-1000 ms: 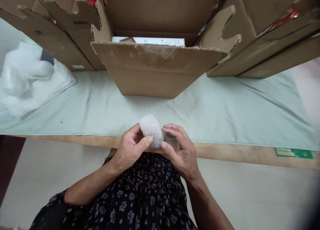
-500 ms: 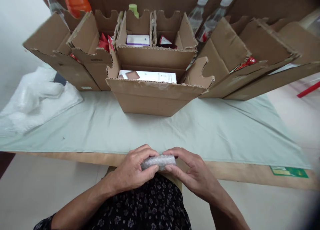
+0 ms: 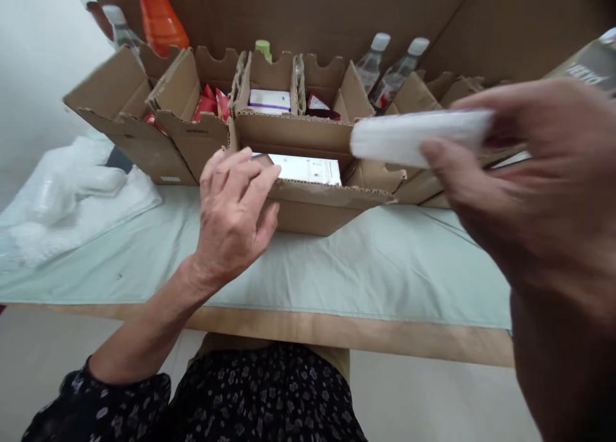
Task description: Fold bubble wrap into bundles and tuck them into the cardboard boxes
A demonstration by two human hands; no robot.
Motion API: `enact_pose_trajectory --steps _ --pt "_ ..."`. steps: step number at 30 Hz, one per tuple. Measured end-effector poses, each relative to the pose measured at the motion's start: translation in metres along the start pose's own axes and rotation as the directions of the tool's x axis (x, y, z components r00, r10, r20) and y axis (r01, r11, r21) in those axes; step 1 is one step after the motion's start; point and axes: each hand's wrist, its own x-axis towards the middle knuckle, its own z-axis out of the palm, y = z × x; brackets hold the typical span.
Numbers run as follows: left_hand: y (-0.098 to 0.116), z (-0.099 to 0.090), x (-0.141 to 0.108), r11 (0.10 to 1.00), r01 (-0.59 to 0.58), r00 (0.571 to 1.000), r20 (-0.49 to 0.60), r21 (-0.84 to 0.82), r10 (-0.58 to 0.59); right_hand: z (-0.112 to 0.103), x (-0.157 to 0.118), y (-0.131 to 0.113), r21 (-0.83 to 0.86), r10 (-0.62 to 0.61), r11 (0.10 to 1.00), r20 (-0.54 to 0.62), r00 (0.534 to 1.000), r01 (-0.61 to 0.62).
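Observation:
My right hand (image 3: pixel 524 172), large and blurred close to the camera, is closed on a bubble-wrapped bundle (image 3: pixel 414 137). What the wrap encloses is hidden. The bundle is raised level with the right end of the front cardboard bin (image 3: pixel 308 214). At that bin's left end, my left hand (image 3: pixel 235 204) has its fingers apart, the tips over the bin's front edge. Whether they press on the cardboard I cannot tell. Inside the bin lies a white printed box (image 3: pixel 308 170), partly behind my left fingers.
Behind stand several cardboard bins (image 3: pixel 135 140) with red packets (image 3: pixel 206 105) and a purple-edged white box (image 3: pixel 269 100). An orange bottle (image 3: pixel 161 22) and clear bottles (image 3: pixel 399 70) rise at the back. Bubble wrap (image 3: pixel 72 192) is heaped left on the pale green cloth (image 3: pixel 337 275).
My left hand has let go of the bubble-wrapped bundle and moved up to the front bin. My right hand has lifted the bundle up and to the right, toward the camera.

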Motion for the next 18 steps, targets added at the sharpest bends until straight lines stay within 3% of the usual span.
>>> enact_pose_trajectory --steps 1,3,6,9,13,15,18 --pt "0.001 0.002 -0.004 1.000 0.011 1.000 -0.007 -0.004 -0.011 0.006 0.011 -0.008 -0.093 -0.011 0.996 0.017 1.000 0.012" --pt "0.003 0.005 -0.010 1.000 0.013 0.999 -0.035 -0.005 -0.014 0.017 0.026 -0.024 -0.273 -0.003 0.961 0.155 0.988 0.045" --pt "0.005 0.005 -0.013 1.000 -0.001 0.997 -0.077 -0.013 0.000 0.025 0.041 -0.044 -0.378 0.054 0.917 0.436 0.898 0.128" --pt "0.004 0.005 -0.011 1.000 -0.004 0.995 -0.096 -0.030 0.001 0.028 0.051 -0.050 -0.317 0.056 0.932 0.600 0.798 0.174" --pt "0.002 0.006 -0.012 0.999 0.006 0.996 -0.085 -0.054 -0.010 0.040 0.058 -0.041 -0.239 0.037 0.949 0.733 0.679 0.206" --pt "0.000 0.007 -0.014 0.998 0.023 0.998 -0.062 -0.065 -0.027 0.050 0.058 -0.034 -0.188 0.002 0.959 0.750 0.661 0.210" --pt "0.000 0.007 -0.014 0.995 0.040 0.999 -0.030 -0.088 -0.043 0.060 0.057 -0.029 -0.089 -0.076 0.975 0.731 0.678 0.204"
